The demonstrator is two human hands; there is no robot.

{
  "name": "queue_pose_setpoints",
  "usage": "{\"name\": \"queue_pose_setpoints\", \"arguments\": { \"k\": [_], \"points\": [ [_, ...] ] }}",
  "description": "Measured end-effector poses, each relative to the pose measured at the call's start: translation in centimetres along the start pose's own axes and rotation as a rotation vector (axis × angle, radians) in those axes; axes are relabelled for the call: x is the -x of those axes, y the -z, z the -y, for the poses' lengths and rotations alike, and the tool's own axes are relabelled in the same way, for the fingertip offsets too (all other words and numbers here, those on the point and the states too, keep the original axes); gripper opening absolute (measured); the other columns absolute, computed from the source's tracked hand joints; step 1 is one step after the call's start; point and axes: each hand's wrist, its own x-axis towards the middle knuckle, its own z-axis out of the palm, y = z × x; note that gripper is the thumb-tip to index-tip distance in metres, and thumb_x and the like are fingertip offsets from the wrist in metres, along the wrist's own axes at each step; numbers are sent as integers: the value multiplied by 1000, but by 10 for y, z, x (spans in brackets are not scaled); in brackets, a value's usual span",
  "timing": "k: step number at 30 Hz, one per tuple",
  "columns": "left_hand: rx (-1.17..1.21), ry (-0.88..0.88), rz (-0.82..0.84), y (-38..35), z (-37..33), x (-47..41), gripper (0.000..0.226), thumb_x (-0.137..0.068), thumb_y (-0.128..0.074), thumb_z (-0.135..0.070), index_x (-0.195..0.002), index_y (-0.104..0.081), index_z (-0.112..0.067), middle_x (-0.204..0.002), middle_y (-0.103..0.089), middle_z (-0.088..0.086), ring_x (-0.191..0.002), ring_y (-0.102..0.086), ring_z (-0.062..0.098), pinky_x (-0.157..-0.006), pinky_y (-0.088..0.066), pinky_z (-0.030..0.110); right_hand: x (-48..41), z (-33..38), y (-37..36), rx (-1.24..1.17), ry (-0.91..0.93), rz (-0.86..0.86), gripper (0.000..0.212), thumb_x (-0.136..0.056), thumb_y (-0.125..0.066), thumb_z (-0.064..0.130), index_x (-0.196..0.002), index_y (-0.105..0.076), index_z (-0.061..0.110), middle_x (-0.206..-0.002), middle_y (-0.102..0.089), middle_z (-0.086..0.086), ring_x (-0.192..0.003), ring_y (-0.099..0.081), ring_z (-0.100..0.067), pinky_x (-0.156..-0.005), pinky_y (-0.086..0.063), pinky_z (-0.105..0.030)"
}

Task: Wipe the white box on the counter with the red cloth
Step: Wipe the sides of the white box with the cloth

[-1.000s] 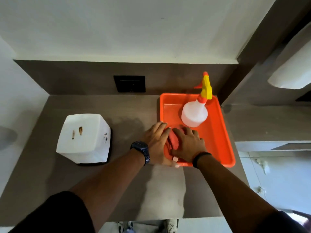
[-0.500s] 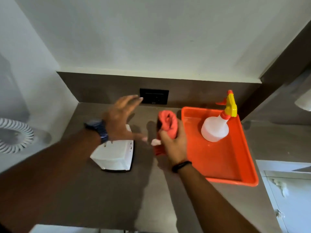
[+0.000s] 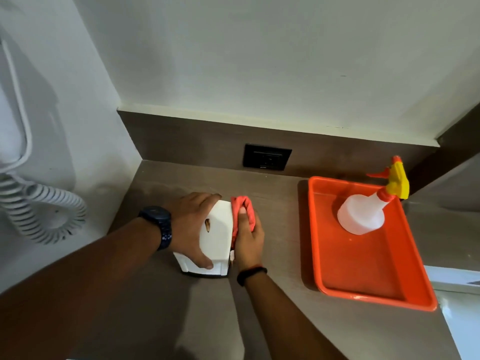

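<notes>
The white box (image 3: 217,235) stands on the brown counter (image 3: 275,203), left of centre. My left hand (image 3: 192,227) lies over its top and left side, thumb on the near corner and fingers at the far edge. My right hand (image 3: 248,242) holds the bunched red cloth (image 3: 242,210) and presses it against the box's right side. The box's left face is hidden under my left hand.
An orange tray (image 3: 368,268) sits at the right with a white spray bottle (image 3: 362,213) with a yellow and orange trigger in its far end. A black wall socket (image 3: 267,156) is behind. A white coiled cord (image 3: 39,211) hangs on the left wall.
My right hand lifted the red cloth out of the tray and carried it left onto the box's right side. My left hand moved left and settled on the box.
</notes>
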Motion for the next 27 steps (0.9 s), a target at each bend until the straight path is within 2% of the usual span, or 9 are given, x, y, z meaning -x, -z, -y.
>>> {"name": "queue_pose_setpoints", "arguments": {
  "k": [5, 8, 10, 13, 16, 20, 23, 25, 27],
  "points": [
    [18, 23, -12, -1, -1, 0, 139, -24, -61, -87, -140, -7, -33, -150, -31, 0, -133, -33, 21, -109, -34, 37, 31, -24, 2, -91, -193, -119, 33, -97, -53, 35, -124, -62, 18, -119, -71, -8, -104, -70, -23, -85, -60, -36],
    [21, 20, -38, 0, -2, 1, 137, -25, -62, -88, -139, -12, -31, -146, -36, -2, -130, -37, 19, -107, -35, 34, 36, -21, -2, -92, -78, -136, 27, -96, -55, 33, -118, -67, 23, -112, -74, -1, -98, -72, -14, -70, -60, -18],
    [29, 20, -25, 1, -4, 1, 136, -25, -62, -86, -139, -12, -29, -145, -36, -2, -129, -37, 19, -106, -34, 33, 24, -9, -5, -17, -8, -108, 27, -96, -55, 34, -118, -68, 24, -113, -73, 0, -105, -69, -17, -85, -59, -29],
    [11, 23, 6, 4, -5, 1, 139, -26, -62, -84, -141, -7, -29, -148, -32, 0, -132, -32, 21, -108, -31, 34, 9, -7, -5, 75, -106, -123, 33, -97, -52, 40, -117, -69, 19, -115, -73, -8, -110, -66, -26, -102, -50, -48],
    [9, 34, 16, 4, -7, 2, 140, -26, -64, -84, -141, -6, -29, -149, -31, 0, -134, -31, 21, -109, -30, 34, 27, -20, -3, 21, -189, -165, 30, -94, -51, 46, -106, -70, 26, -108, -74, -3, -104, -68, -24, -99, -52, -50],
    [63, 40, 14, 7, -9, 2, 135, -26, -69, -79, -139, -19, -26, -142, -38, -3, -128, -38, 19, -106, -35, 33, 32, -2, -10, -28, -47, -180, 28, -82, -56, 53, -95, -71, 33, -98, -75, 5, -96, -70, -17, -88, -58, -42],
    [70, 38, 7, 9, -9, 2, 130, -29, -77, -74, -137, -24, -27, -139, -41, -4, -125, -40, 19, -103, -38, 36, 10, 17, -15, 71, 32, -146, 26, -90, -55, 44, -102, -72, 28, -102, -74, -1, -99, -68, -21, -94, -54, -43],
    [30, 47, 28, 7, -10, 2, 138, -31, -78, -74, -143, -15, -23, -149, -32, 1, -134, -32, 21, -109, -34, 38, 4, 10, -12, 94, -84, -137, 31, -95, -51, 38, -104, -71, 17, -106, -73, -12, -103, -67, -31, -97, -52, -50],
    [15, 55, 36, 6, -10, 3, 141, -31, -77, -75, -145, -10, -24, -153, -27, 2, -137, -28, 22, -112, -32, 39, 16, -7, -4, 87, -213, -147, 32, -94, -50, 40, -96, -71, 17, -104, -74, -13, -100, -68, -34, -96, -53, -52]
  ]
}}
